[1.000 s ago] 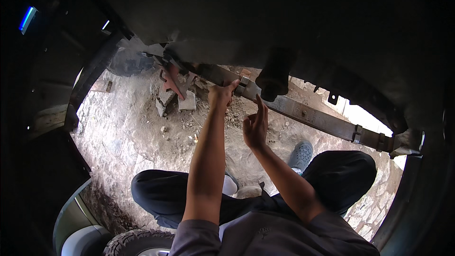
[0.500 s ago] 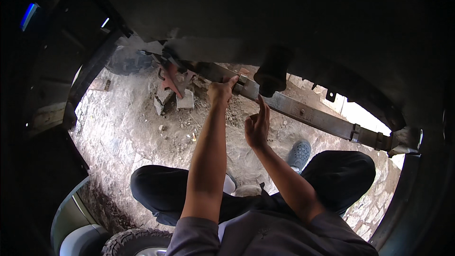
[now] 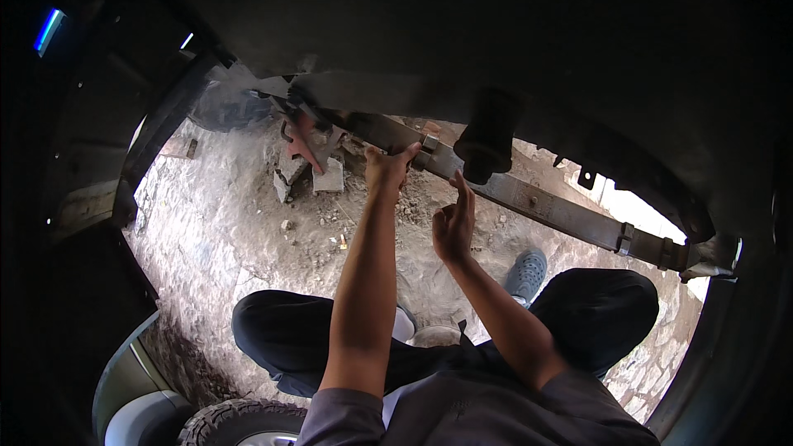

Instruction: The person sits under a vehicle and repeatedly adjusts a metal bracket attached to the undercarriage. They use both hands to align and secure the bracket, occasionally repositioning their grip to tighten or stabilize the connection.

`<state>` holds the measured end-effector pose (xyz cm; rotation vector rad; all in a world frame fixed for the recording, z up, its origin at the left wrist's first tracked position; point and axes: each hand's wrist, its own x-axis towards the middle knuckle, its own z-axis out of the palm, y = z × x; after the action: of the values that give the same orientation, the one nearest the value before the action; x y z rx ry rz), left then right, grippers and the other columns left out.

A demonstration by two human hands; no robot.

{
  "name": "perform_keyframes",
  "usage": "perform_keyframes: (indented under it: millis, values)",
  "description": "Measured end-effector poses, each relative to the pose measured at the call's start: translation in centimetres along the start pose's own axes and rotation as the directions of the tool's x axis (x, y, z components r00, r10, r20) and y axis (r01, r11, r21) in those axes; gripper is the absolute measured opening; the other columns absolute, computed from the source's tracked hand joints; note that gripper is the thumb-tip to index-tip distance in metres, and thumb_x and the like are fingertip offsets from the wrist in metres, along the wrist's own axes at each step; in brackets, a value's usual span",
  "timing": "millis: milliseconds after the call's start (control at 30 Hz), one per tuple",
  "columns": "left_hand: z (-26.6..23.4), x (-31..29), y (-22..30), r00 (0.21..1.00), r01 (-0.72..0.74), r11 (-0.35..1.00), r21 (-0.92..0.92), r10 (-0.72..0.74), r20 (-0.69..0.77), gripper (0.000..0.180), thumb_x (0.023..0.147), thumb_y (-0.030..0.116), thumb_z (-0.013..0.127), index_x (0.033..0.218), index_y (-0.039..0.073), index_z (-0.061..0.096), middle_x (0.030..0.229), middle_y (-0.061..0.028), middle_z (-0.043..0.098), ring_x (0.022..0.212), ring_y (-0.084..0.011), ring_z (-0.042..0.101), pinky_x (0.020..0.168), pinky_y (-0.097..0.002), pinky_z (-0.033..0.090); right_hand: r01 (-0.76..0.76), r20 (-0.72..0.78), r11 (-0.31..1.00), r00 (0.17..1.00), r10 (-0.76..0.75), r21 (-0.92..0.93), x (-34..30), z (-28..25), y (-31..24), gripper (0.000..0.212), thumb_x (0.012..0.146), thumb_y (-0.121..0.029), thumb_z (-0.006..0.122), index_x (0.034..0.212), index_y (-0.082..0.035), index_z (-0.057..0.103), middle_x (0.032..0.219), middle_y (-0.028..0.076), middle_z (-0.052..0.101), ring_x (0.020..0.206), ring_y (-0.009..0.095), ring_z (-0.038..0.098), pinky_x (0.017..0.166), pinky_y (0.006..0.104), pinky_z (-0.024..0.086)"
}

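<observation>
I see the metal bar [image 3: 570, 211] running from eleven o'clock to past three; I'd judge it heavy and stiff, best held across its edges. My left hand [image 3: 387, 170] meets it, grip unclear; my right hand [image 3: 453, 227] is half-open, empty.

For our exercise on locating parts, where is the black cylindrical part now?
In the head view, the black cylindrical part is right of centre, in front of the long metal bar, near the right hand.
</observation>
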<state>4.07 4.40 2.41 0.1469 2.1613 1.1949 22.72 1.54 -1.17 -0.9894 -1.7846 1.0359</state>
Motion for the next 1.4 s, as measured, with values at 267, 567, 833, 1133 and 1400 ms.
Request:
perform_keyframes:
  millis: [267, 567, 833, 1133, 1400]
  values:
    - [-0.4, 1.8, -3.4, 0.992, -0.051, 0.995, -0.087, 0.061, 0.113, 0.089, 0.078, 0.048, 0.096, 0.137, -0.007, 0.057, 0.108, -0.0197, 0.074, 0.079, -0.0242, 0.071, 0.067, -0.0381, 0.056, 0.099, 0.009, 0.995, 0.995, -0.099, 0.023, -0.5, 0.3, -3.7, 0.080, 0.084, 0.008, 0.053, 0.162, -0.008, 0.045, 0.141, 0.018, 0.062, 0.068, 0.015, 0.057, 0.068, 0.0299, 0.052]
    - [-0.5, 2.8, -1.8, 0.999, -0.037, 0.998, -0.059, 0.037, 0.006, 0.075, 0.079, 0.040, 0.096, 0.129, -0.006, 0.064, 0.109, -0.0189, 0.077, 0.088, -0.0260, 0.073, 0.075, -0.0382, 0.057, 0.465, 0.230, 0.880, 0.849, -0.475, 0.098, -1.9, -0.6, -6.9, 0.072, 0.083, 0.010, 0.060, 0.152, -0.010, 0.058, 0.137, 0.021, 0.063, 0.083, 0.027, 0.073, 0.072, 0.0393, 0.061]
    - [-1.1, 0.2, -1.5, 0.995, 0.036, 0.994, -0.106, -0.027, 0.093, 0.050, 0.079, 0.044, 0.096, 0.091, 0.002, 0.074, 0.079, -0.0075, 0.072, 0.051, -0.0150, 0.061, 0.045, -0.0345, 0.044, 0.391, 0.262, 0.920, 0.884, -0.387, 0.039, -2.1, -1.8, -4.7, 0.064, 0.085, 0.010, 0.060, 0.146, -0.011, 0.065, 0.137, 0.020, 0.063, 0.087, 0.028, 0.072, 0.076, 0.0404, 0.060]
    - [-0.4, -1.1, 1.8, 0.979, -0.156, 0.977, 0.146, 0.172, -0.106, 0.070, 0.075, 0.049, 0.097, 0.110, -0.006, 0.072, 0.114, -0.0230, 0.079, 0.106, -0.0342, 0.078, 0.094, -0.0432, 0.059, 0.396, 0.247, 0.917, 0.884, -0.396, 0.055, -1.5, -1.4, -6.2, 0.053, 0.083, 0.011, 0.060, 0.129, -0.012, 0.074, 0.129, 0.016, 0.066, 0.079, 0.025, 0.070, 0.072, 0.0389, 0.059]
    - [-1.5, -0.7, -1.7, 0.970, -0.179, 0.976, -0.124, 0.196, 0.143, 0.048, 0.091, 0.032, 0.083, 0.118, -0.001, 0.062, 0.093, -0.0116, 0.068, 0.076, -0.0189, 0.067, 0.058, -0.0346, 0.054, 0.283, 0.312, 0.959, 0.913, -0.263, -0.022, 0.3, -1.2, -6.1, 0.045, 0.082, 0.007, 0.060, 0.121, -0.014, 0.069, 0.123, 0.014, 0.068, 0.101, 0.038, 0.073, 0.081, 0.0480, 0.062]
